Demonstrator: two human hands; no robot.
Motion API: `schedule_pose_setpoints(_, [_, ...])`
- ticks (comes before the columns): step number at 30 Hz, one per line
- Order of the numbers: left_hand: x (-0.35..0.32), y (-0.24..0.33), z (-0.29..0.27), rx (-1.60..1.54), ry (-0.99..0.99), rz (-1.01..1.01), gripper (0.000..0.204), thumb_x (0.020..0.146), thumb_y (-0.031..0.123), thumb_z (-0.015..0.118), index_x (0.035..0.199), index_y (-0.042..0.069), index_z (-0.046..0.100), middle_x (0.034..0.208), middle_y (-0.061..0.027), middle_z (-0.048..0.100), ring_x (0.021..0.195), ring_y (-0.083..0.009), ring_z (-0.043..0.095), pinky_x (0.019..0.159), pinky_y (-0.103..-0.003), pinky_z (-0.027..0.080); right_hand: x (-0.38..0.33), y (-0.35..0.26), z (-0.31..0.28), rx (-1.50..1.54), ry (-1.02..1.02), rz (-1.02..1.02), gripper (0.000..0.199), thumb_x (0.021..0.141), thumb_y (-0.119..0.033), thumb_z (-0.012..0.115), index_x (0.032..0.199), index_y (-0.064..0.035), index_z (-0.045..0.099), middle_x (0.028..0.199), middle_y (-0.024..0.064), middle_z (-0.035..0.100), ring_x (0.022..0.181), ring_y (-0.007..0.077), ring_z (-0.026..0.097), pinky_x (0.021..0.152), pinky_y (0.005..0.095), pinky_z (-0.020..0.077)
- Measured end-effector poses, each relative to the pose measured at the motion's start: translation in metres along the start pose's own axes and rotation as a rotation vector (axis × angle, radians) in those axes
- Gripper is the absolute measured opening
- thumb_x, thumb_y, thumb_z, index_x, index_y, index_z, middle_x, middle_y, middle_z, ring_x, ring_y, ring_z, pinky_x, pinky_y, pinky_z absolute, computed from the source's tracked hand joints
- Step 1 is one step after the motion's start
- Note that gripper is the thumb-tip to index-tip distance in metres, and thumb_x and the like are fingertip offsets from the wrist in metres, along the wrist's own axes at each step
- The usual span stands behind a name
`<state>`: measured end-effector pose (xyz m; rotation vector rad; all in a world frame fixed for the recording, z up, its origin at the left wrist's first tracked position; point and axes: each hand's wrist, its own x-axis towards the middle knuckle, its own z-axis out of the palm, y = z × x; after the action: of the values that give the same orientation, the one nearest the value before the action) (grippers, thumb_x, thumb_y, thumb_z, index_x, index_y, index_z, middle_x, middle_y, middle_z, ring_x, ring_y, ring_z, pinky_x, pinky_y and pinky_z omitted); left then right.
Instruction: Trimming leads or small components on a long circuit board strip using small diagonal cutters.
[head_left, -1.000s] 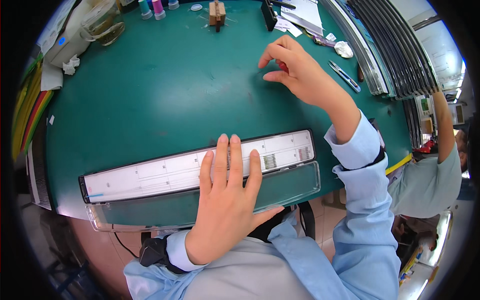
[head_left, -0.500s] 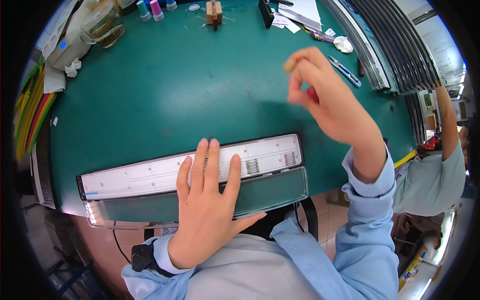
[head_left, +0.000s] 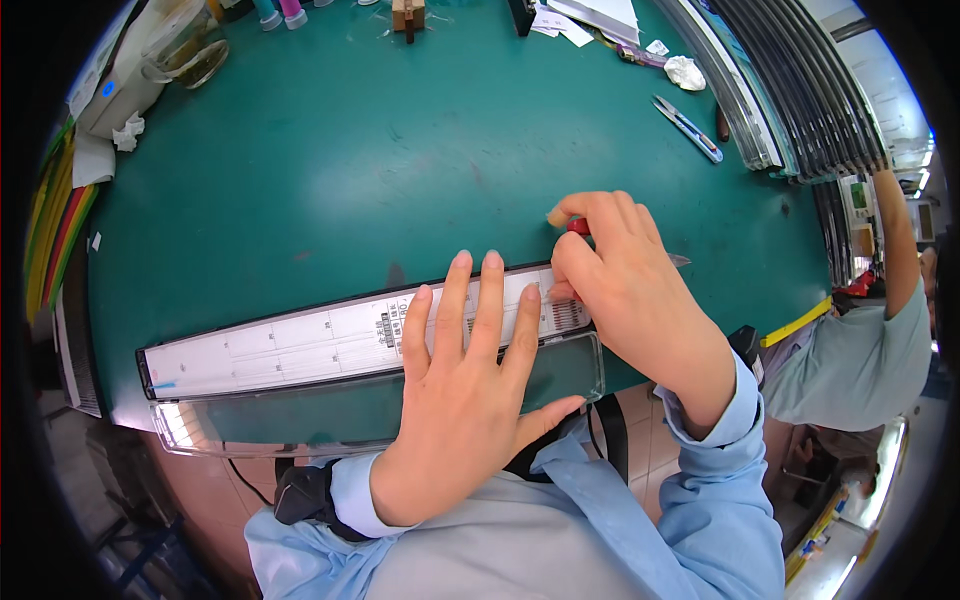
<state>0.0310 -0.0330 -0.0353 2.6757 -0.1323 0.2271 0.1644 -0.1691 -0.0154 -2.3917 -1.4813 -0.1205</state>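
A long, narrow black-edged case [head_left: 270, 350] lies along the near table edge, its white lined insert facing up. The hinged transparent lid [head_left: 300, 425] is folded open toward me. My left hand [head_left: 455, 420] rests on the insert, fingers spread and holding nothing. Over the case's right end is my right hand [head_left: 630, 270], its fingers curled around a small red object [head_left: 578, 227]; most of it is hidden. A pointed metal tip [head_left: 679, 260] shows behind that hand, and I cannot tell whether it belongs to the red object. Thin dark strips [head_left: 567, 316] sit in a row below its fingertips.
Blue thread snips [head_left: 688, 128] and crumpled white paper [head_left: 685, 73] lie at the far right, beside stacked dark frames [head_left: 800, 90]. A glass mug [head_left: 188, 50] stands far left. At the right is another person's sleeve [head_left: 850, 350].
My right hand has come down and nearer, from above the table to the case's right end, still around the red object. My left hand has slid right along the insert.
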Motion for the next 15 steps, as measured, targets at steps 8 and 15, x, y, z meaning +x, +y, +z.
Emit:
schedule_pose_setpoints(8, [0.004,0.006,-0.004,0.076,-0.083,-0.022,0.086,0.069,0.06,0.07,0.136,0.009,0.05,0.142,-0.0287,0.034,0.132,-0.0461,0.03,0.107,-0.057,0.018,-0.004,0.014,-0.014,0.684,0.62,0.138,0.007,0.096,-0.013,0.054,0.097,-0.0064,0.051,0.105,0.0125,0.051,0.08,0.0228,0.052,0.065,0.0324,0.0464])
schedule_pose_setpoints(15, [0.006,0.006,-0.005,0.108,-0.129,-0.045,0.092,0.067,0.069,0.066,0.136,0.011,0.05,0.142,-0.0287,0.035,0.131,-0.046,0.032,0.107,-0.057,0.018,-0.004,0.009,0.008,0.956,0.775,-0.088,0.057,0.098,-0.058,0.023,0.109,-0.0076,0.048,0.101,0.0166,0.047,0.08,0.023,0.056,0.061,0.0349,0.0539])
